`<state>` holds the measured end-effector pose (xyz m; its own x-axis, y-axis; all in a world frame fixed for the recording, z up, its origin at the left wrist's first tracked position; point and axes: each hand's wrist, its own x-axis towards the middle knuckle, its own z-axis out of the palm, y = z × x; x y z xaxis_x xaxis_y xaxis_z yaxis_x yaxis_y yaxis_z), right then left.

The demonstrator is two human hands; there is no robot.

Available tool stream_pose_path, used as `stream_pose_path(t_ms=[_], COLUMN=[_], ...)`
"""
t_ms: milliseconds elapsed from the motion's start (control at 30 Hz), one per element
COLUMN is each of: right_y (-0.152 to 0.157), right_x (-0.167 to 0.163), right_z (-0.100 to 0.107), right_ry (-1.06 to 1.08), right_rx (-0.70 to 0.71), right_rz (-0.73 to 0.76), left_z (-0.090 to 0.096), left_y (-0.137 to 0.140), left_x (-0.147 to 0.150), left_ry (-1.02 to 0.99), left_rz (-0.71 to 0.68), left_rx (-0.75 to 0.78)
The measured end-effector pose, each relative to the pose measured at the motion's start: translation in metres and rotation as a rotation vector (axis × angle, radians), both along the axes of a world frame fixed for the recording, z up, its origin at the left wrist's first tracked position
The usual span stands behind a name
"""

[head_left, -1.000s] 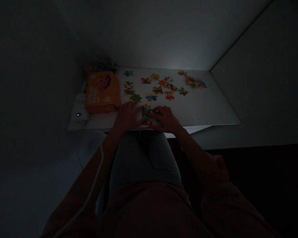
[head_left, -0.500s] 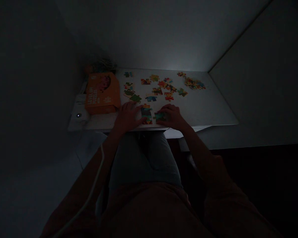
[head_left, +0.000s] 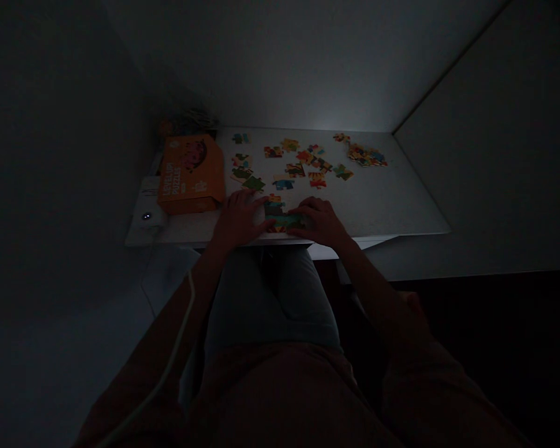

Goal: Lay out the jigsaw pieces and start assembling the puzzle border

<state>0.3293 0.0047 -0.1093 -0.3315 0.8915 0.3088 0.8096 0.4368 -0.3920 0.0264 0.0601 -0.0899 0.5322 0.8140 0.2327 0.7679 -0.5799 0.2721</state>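
Several joined jigsaw pieces [head_left: 274, 210] in teal, dark and orange lie flat near the table's front edge. My left hand [head_left: 239, 218] rests flat at their left, fingers spread, its thumb and index fingertip touching their edge. My right hand [head_left: 322, 221] pinches a green-teal jigsaw piece [head_left: 297, 220] from the right, thumb below and fingers above. That piece lies against the right side of the joined ones; whether its tab is fully seated I cannot tell. Part of it is covered by my fingers.
Loose jigsaw pieces [head_left: 295, 170] are spread behind my hands on the white table [head_left: 378, 205]. More lie in a pile [head_left: 366, 155] at the back right. An orange puzzle box [head_left: 191, 174] and a white device with a small light [head_left: 147, 216] stand at left.
My right hand has slid the green-teal jigsaw piece left, closing the gap to the joined pieces. My left hand has stayed almost in place.
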Motion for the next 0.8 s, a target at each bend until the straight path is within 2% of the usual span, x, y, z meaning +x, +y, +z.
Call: stream_pose_path(t_ms=[500,633,800], right_y=[-0.0001,0.0007,0.0027], right_x=[-0.0041,-0.0015,0.0019], right_z=[-0.0006,0.0004,-0.0001], right_ry=[-0.049,0.016,0.118], right_rx=[0.053,0.041,0.072], right_rz=[-0.044,-0.048,-0.122], left_z=[0.0024,0.002,0.0001], left_y=[0.0003,0.0007,0.0018], left_x=[-0.0005,-0.0006,-0.0005], left_ry=[0.019,0.021,0.015], left_rz=[-0.027,-0.025,-0.006], left_rx=[-0.008,-0.005,0.008])
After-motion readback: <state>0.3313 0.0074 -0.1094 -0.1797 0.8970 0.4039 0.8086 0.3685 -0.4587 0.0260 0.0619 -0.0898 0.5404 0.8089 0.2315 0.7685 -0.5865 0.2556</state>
